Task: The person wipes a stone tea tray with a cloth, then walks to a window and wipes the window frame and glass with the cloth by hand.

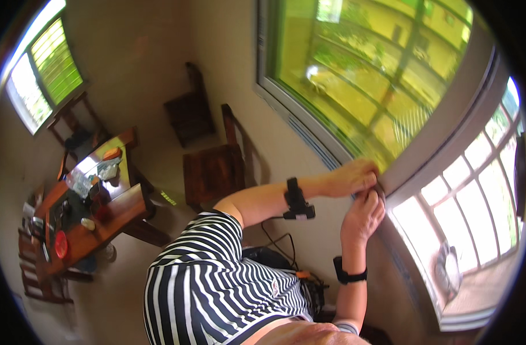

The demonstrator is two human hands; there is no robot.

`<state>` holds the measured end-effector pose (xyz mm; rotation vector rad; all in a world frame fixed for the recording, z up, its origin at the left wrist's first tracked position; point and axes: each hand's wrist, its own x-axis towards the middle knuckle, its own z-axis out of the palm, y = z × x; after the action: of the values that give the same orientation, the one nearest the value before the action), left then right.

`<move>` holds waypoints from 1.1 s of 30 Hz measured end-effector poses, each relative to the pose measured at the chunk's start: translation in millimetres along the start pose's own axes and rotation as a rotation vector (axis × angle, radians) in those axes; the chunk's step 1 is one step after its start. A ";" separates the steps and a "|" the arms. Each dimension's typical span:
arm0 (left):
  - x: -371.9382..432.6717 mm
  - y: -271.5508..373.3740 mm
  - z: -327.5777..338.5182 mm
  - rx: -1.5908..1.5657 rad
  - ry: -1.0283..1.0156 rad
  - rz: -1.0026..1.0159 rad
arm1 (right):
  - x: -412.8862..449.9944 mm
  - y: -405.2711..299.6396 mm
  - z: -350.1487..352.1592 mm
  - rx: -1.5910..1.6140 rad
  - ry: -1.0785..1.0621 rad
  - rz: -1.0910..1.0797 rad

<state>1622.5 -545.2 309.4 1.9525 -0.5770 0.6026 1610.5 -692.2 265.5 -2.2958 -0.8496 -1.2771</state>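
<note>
At the lower corner of the window frame (pixel 311 129), both my hands meet with fingers curled. My left hand (pixel 353 176) comes in from the left, its fingertips bent down against the corner; what it grips is hidden. Just below it, my right hand (pixel 365 213) is raised, thumb and fingers pinching a small dark item (pixel 380 189) beside the frame. This item is mostly covered, so its kind is unclear. Yellow-green tinted glass (pixel 353 86) fills the sash above the hands. A black strap (pixel 296 200) circles my left forearm, and another black strap (pixel 350 271) my right wrist.
To the right, a window opening with metal bars (pixel 474 177) has a grey-white object (pixel 449 269) on its sill. A wooden chair (pixel 213 170) stands by the wall. At left, a wooden table (pixel 120 211) bears a red dish (pixel 61 244) and clutter. A black cable (pixel 292 241) hangs near me.
</note>
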 end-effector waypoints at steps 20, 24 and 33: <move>-4.8 5.7 11.9 0.108 0.070 -0.053 | -107.7 160.3 -156.5 -0.116 0.102 0.410; -6.0 4.6 8.1 0.083 0.059 -0.080 | -129.7 194.9 -177.1 -0.572 0.290 0.270; -6.4 -4.1 7.5 0.192 0.069 -0.054 | -146.0 196.4 -140.5 -0.581 0.442 0.558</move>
<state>1621.4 -549.4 299.6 2.1105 -0.4347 0.7099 1593.9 -967.6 206.3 -2.2390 0.3398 -1.7898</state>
